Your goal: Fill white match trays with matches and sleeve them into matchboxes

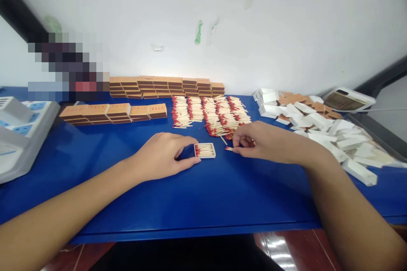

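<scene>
On the blue table lies a small white matchbox tray [214,152] with red-tipped matches [205,150] inside. My left hand [165,154] grips its left end between thumb and forefinger. To the right of the tray, my right hand [254,140] pinches a few matches [229,148], their red heads pointing left. One loose match [224,140] lies close to those fingertips. Just behind both hands, piles of matches [210,114] are laid out in rows, the rightmost partly hidden by my right hand.
Stacked matchboxes [165,87] line the wall, and a shorter row [111,112] stands at left. White empty trays [337,135] and brown sleeves are heaped at right, beside a phone [348,98]. A power strip [34,135] sits on the left. The table's front edge [197,233] is near me.
</scene>
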Demonstrator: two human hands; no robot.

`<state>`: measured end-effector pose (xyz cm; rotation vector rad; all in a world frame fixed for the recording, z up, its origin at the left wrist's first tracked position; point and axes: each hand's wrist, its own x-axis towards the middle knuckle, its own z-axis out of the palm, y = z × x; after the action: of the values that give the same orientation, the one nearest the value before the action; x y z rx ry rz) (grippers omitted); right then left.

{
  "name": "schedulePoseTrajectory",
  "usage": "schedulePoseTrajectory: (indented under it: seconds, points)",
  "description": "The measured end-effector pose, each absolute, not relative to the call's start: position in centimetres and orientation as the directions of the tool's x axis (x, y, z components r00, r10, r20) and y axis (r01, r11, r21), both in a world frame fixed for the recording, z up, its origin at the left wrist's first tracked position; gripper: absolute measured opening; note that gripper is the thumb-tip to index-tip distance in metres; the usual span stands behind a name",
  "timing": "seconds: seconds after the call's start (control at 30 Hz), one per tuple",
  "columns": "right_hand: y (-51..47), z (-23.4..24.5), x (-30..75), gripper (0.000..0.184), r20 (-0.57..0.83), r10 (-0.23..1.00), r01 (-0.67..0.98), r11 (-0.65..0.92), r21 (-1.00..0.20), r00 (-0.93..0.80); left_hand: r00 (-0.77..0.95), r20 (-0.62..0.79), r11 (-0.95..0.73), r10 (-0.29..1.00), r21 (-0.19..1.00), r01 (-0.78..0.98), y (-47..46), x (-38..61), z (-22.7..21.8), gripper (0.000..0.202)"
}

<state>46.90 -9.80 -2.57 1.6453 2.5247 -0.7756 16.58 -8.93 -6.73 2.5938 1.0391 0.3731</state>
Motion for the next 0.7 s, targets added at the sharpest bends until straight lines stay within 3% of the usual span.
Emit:
schedulePoseTrajectory:
  seconds: [0.23,0.47,0.7]
  points:
    - [-10.1,-2.4,47.0,0.015,-0.342,0.826,0.858,0.288,-0.426,-0.447,0.702,0.122,-0.687,0.701,0.379,0.620,-8.9,16.5,-6.8,0.043]
    - [-9.9,-3.0,46.6,0.006,-0.294,0.845,0.860,0.315,-0.402,-0.447,0.704,0.129,-0.692,0.698,0.373,0.618,-8.9,16.5,-6.8,0.043]
    - [-9.9,-3.3,45.4,0.007,-0.063,0.850,0.776,0.444,-0.448,-0.522,0.700,0.130,-0.691,0.702,0.364,0.625,-9.0,16.7,-6.8,0.044]
